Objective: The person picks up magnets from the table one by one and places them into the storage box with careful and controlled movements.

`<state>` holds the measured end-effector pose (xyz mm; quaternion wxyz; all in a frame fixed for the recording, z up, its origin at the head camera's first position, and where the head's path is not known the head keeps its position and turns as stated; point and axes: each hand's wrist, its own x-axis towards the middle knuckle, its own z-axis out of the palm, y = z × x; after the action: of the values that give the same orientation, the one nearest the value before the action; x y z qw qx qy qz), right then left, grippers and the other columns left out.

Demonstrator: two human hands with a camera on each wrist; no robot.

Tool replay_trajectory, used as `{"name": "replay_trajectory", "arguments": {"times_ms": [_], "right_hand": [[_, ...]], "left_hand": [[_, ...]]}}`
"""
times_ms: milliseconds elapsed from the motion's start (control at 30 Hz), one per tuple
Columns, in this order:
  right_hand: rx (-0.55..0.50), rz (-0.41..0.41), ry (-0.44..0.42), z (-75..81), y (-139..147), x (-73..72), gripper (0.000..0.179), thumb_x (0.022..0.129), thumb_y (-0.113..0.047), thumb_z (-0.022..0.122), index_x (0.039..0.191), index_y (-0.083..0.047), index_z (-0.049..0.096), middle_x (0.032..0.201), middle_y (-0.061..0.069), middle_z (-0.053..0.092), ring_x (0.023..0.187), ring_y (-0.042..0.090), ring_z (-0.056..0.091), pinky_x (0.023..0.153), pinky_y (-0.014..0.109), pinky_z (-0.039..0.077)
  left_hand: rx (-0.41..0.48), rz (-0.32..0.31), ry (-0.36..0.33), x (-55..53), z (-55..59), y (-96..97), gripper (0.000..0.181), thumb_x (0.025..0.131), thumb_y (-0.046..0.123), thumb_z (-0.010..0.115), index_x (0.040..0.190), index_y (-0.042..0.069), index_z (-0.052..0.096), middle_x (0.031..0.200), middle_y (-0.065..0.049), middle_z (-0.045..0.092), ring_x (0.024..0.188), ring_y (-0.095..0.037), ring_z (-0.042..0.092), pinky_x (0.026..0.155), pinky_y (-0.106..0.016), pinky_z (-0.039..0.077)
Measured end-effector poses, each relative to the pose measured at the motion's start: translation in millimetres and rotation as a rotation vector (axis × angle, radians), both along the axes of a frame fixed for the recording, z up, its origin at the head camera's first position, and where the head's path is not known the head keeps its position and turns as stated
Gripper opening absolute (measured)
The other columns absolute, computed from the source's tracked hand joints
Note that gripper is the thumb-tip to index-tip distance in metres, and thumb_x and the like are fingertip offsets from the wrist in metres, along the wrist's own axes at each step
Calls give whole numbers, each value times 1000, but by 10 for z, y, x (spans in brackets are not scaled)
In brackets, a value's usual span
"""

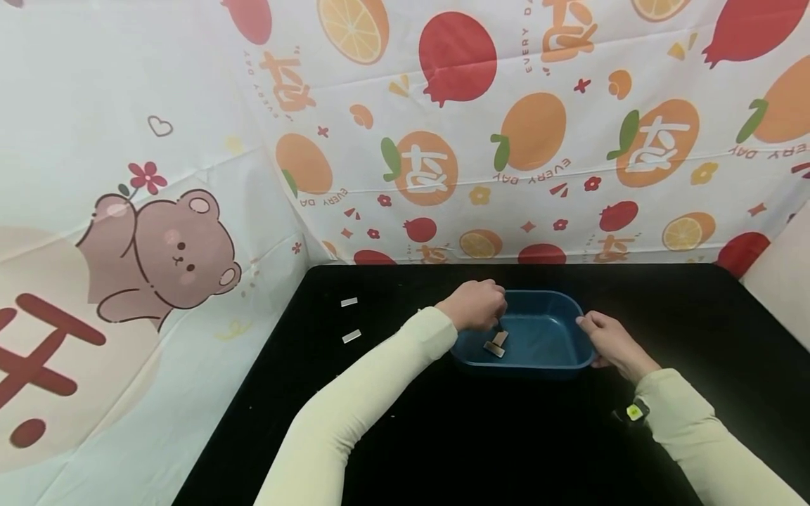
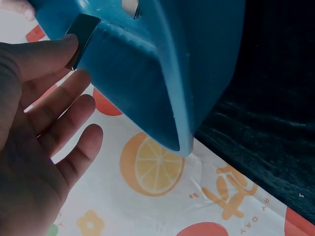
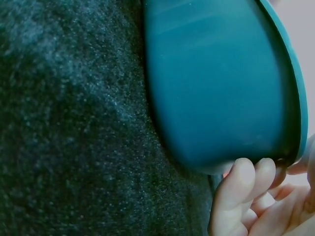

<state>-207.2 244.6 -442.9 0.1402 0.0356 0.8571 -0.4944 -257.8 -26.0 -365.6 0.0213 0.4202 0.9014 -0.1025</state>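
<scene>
A blue plastic basin (image 1: 544, 365) stands on the black tabletop. Over its left end, my left hand (image 1: 471, 306) pinches a small dark rectangular piece (image 2: 84, 33) between thumb and index finger. The other fingers of that hand spread loosely in the left wrist view. Small tan rectangular pieces (image 1: 496, 347) lie on the basin floor below the hand. At the basin's right end, my right hand (image 1: 614, 343) grips the rim. The right wrist view shows its fingertips (image 3: 242, 171) against the basin's outer wall, under the rim.
Two small pale rectangular pieces lie on the black table (image 1: 405, 436) to the left, one piece (image 1: 349, 302) farther back and the other piece (image 1: 351, 336) nearer. A fruit-printed cloth (image 1: 468, 140) hangs behind the table, and a bear-printed cloth (image 1: 145, 260) hangs at the left.
</scene>
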Motion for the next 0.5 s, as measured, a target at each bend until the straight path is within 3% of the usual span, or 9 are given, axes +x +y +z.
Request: {"name": "replay_trajectory", "arguments": {"times_ms": [233, 500], "right_hand": [[-1, 3, 12, 7, 1, -9, 45, 107, -44, 32, 105, -2, 48, 75, 6, 49, 63, 18, 56, 59, 34, 54], [-7, 1, -5, 6, -13, -1, 46, 107, -45, 31, 104, -3, 48, 80, 7, 49, 66, 18, 56, 60, 34, 54]], "left_hand": [[0, -3, -6, -5, -37, -23, 12, 96, 27, 65, 97, 24, 77, 107, 5, 67, 99, -13, 58, 77, -28, 53], [-24, -1, -67, -8, -82, -10, 12, 95, 26, 67, 100, 23, 78, 108, 6, 69, 102, -12, 60, 81, -28, 54]]}}
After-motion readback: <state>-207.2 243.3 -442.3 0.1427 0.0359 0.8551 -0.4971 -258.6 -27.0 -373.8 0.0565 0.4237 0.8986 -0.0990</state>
